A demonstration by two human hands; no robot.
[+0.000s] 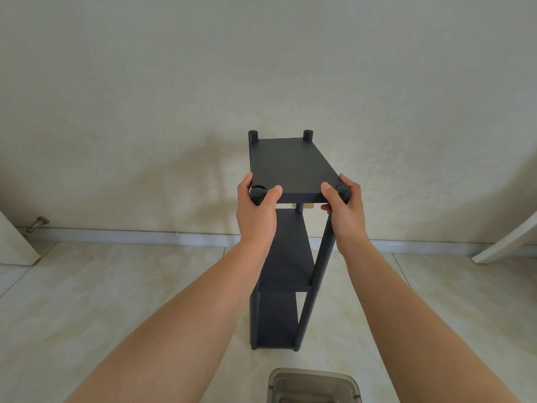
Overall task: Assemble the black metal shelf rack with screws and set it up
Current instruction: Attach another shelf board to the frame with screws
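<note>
The black metal shelf rack stands upright on the tiled floor, its far end toward the wall. It has a top shelf, a middle shelf and a bottom shelf between round posts. My left hand grips the near left post top, thumb lying on the top shelf. My right hand grips the near right post top in the same way. Two far post tops rise above the top shelf. No screws lie loose in view.
A clear plastic container sits on the floor close to me, just in front of the rack. A white baseboard runs along the wall. A door edge with a doorstop is at the left, a white slanted board at the right.
</note>
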